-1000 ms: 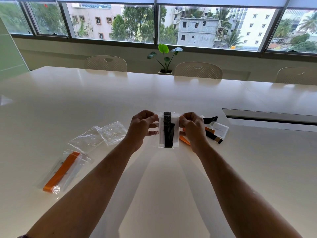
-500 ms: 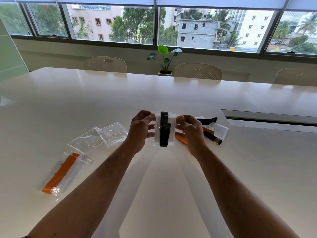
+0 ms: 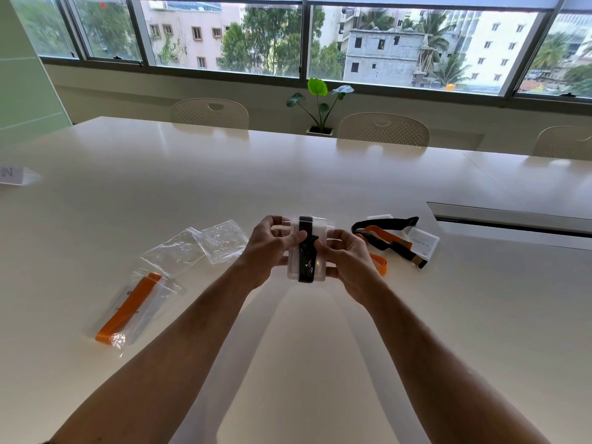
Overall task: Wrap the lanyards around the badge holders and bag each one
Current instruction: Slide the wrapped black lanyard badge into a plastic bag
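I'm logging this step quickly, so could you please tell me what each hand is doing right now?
Left hand: fingers grip the clear plastic bag holding the black-lanyard-wrapped badge holder.
Right hand: fingers pinch the same bag.

A single wide-angle view is taken from head height, angled forward and down across a white table (image 3: 320, 363). Both forearms are seen reaching away from the lens, close up. A row of windows (image 3: 400, 43) is faced at the far side.
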Demonstrator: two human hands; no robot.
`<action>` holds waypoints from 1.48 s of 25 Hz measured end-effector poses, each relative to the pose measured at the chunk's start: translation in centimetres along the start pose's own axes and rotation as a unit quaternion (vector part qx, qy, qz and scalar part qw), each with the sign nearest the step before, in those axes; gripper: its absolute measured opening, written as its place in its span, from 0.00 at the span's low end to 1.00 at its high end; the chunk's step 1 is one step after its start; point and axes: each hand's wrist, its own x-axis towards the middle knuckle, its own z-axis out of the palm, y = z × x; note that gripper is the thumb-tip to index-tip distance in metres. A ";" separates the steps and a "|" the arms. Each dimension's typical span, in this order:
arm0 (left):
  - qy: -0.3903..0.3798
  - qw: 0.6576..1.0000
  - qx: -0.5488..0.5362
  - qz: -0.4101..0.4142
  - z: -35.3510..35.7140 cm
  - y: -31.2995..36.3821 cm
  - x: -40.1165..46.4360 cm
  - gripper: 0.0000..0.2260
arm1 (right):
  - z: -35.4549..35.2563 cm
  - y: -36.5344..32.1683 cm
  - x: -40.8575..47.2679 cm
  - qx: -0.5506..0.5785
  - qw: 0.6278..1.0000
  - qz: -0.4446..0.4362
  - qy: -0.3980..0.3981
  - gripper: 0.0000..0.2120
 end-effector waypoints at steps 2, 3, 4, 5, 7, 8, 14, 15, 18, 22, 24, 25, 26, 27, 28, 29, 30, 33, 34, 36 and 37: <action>0.008 1.000 0.001 -0.005 -0.8 -0.3 -0.4 0.18 | 0.4 0.4 0.0 -0.002 1.000 0.022 -0.019 0.16; 0.008 1.000 0.003 -0.009 -1.3 -0.4 -0.7 0.17 | 0.6 0.6 -0.1 -0.006 0.999 0.031 -0.032 0.16; 0.005 1.000 0.009 -0.014 -1.9 -0.5 -0.9 0.17 | 0.8 0.8 -0.1 -0.009 0.998 0.036 -0.046 0.16; 0.000 1.000 0.018 -0.021 -2.4 -0.6 -1.1 0.16 | 0.9 1.0 -0.1 -0.010 0.998 0.037 -0.058 0.15; -0.007 0.998 0.044 -0.042 -3.7 -0.9 -1.7 0.16 | 1.2 1.7 -0.1 -0.025 0.998 0.028 -0.057 0.16; -0.006 0.997 0.056 -0.055 -4.3 -1.1 -2.1 0.16 | 1.4 2.1 0.0 -0.057 0.998 0.013 -0.037 0.15; 0.052 0.983 0.152 -0.093 -7.7 -1.3 -4.3 0.17 | 1.6 4.9 0.9 -0.426 0.889 -0.153 0.065 0.13; 0.064 0.977 0.180 -0.094 -8.1 -1.2 -4.7 0.17 | 1.8 5.4 1.0 -0.462 0.871 -0.159 0.056 0.14; 0.078 0.958 0.262 -0.088 -9.1 -0.9 -5.7 0.17 | 2.3 6.1 1.1 -0.566 0.806 -0.174 0.016 0.18; 0.071 0.915 0.384 -0.104 -9.8 -0.4 -6.2 0.18 | 2.2 5.9 1.0 -0.595 0.781 -0.192 -0.002 0.20; 0.068 0.887 0.442 -0.113 -9.8 -0.2 -6.3 0.18 | 2.2 5.9 0.7 -0.597 0.778 -0.194 -0.009 0.20; 0.071 0.875 0.465 -0.115 -9.7 -0.1 -6.2 0.18 | 2.2 5.9 0.6 -0.599 0.777 -0.193 -0.012 0.21; 0.077 0.864 0.484 -0.113 -9.6 0.0 -6.1 0.17 | 2.3 5.8 0.5 -0.600 0.776 -0.192 -0.014 0.21; 0.086 0.853 0.502 -0.110 -9.5 0.0 -6.0 0.17 | 2.3 5.8 0.4 -0.602 0.775 -0.192 -0.014 0.21; 0.094 0.841 0.522 -0.104 -9.4 0.1 -5.9 0.18 | 2.4 5.8 0.4 -0.602 0.775 -0.192 -0.012 0.21; 0.100 0.825 0.548 -0.096 -9.4 0.1 -5.8 0.18 | 2.4 5.9 0.4 -0.602 0.775 -0.190 -0.011 0.21; 0.104 0.806 0.576 -0.087 -9.4 0.0 -5.6 0.20 | 2.5 5.9 0.4 -0.602 0.776 -0.188 -0.009 0.21; 0.120 0.772 0.622 -0.055 -9.0 0.3 -5.0 0.21 | 2.4 5.9 0.5 -0.609 0.773 -0.179 -0.013 0.22; 0.136 0.770 0.622 -0.036 -8.8 0.4 -4.7 0.20 | 2.4 5.9 0.5 -0.608 0.773 -0.179 -0.013 0.23; 0.160 0.767 0.622 0.009 -8.3 0.4 -3.8 0.18 | 2.4 5.7 0.4 -0.598 0.780 -0.185 0.006 0.24; 0.158 0.762 0.628 0.026 -8.0 0.3 -3.3 0.18 | 2.3 5.6 0.3 -0.591 0.784 -0.188 0.021 0.25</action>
